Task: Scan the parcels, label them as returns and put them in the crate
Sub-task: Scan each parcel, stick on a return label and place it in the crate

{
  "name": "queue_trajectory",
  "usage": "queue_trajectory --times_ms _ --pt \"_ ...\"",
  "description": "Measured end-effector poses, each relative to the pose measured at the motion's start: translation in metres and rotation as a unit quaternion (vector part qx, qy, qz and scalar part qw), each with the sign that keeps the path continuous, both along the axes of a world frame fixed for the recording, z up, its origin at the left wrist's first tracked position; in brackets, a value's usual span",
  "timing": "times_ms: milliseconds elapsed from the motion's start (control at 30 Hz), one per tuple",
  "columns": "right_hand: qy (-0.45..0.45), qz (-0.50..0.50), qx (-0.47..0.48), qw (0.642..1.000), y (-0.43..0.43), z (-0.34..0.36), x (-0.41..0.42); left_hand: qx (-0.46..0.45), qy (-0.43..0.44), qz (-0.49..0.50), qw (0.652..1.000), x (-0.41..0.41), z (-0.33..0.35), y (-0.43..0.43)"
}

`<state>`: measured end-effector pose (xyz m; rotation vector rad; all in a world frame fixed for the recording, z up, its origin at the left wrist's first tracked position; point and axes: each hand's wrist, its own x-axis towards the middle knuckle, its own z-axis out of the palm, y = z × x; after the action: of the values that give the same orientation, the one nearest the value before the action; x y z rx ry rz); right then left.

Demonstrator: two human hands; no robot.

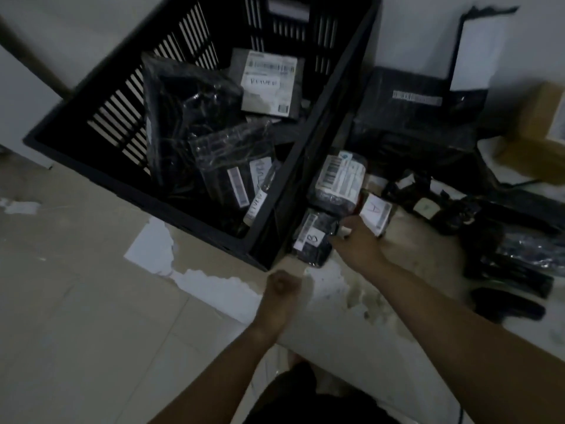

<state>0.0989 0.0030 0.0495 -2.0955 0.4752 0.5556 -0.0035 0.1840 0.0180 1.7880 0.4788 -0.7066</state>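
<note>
A black slatted crate (308, 166) stands on the counter and holds several dark wrapped parcels, one with a white label (269, 82) bearing handwriting. Right of the crate lie three parcels: one with a barcode label (337, 175), one marked "B" (312, 240) and one marked "A" (375, 213). My right hand (356, 240) reaches between the "B" and "A" parcels and touches them; its fingers are hidden under the hand. My left hand (282, 286) is a closed fist with nothing in it, just below the crate's near corner.
A large black parcel (419, 114) with a barcode strip lies behind the small ones. A cardboard box (538, 130) sits at the far right. Dark devices and cables (477, 215) crowd the right side. The worn counter edge (214, 289) runs diagonally, with floor tiles to the left.
</note>
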Motion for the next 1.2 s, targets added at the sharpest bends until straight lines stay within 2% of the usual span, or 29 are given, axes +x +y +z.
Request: queue_trajectory --times_ms 67,200,367,500,600,667,733,800,867,967,1200 --pt "-0.052 -0.020 -0.021 0.998 0.000 -0.011 0.001 -0.017 0.045 0.083 0.995 0.018 -0.001 -0.007" --pt "-0.115 -0.013 -0.019 0.993 -0.003 -0.020 -0.005 -0.066 0.052 0.109 0.990 0.035 0.012 -0.024" --pt "-0.101 0.049 -0.015 0.994 -0.020 -0.005 -0.020 -0.089 0.032 0.134 0.987 0.039 0.016 -0.034" --pt "-0.081 0.020 0.041 0.996 -0.049 0.015 -0.055 -0.096 -0.022 0.133 0.986 0.033 0.025 -0.041" --pt "-0.075 -0.034 0.068 0.994 -0.088 0.021 -0.105 -0.136 -0.007 0.086 0.987 0.025 0.033 -0.059" --pt "-0.132 -0.111 -0.035 0.984 -0.122 0.021 -0.146 -0.145 0.007 0.050 0.988 0.017 0.035 -0.078" --pt "-0.179 -0.226 -0.164 0.943 -0.159 0.015 -0.180 -0.145 0.012 0.023 0.989 0.009 0.036 -0.102" --pt "-0.132 -0.323 -0.211 0.913 -0.188 0.006 -0.201 -0.143 0.021 0.018 0.989 0.000 0.032 -0.126" --pt "-0.056 -0.341 -0.169 0.923 -0.204 -0.004 -0.205 -0.142 0.026 0.010 0.990 -0.007 0.031 -0.146" --pt "0.013 -0.303 -0.075 0.950 -0.211 -0.012 -0.189 -0.135 0.022 0.013 0.990 -0.016 0.025 -0.163" --pt "0.035 -0.234 -0.037 0.971 -0.227 -0.008 -0.180 -0.128 0.009 0.064 0.990 -0.030 0.035 -0.183"
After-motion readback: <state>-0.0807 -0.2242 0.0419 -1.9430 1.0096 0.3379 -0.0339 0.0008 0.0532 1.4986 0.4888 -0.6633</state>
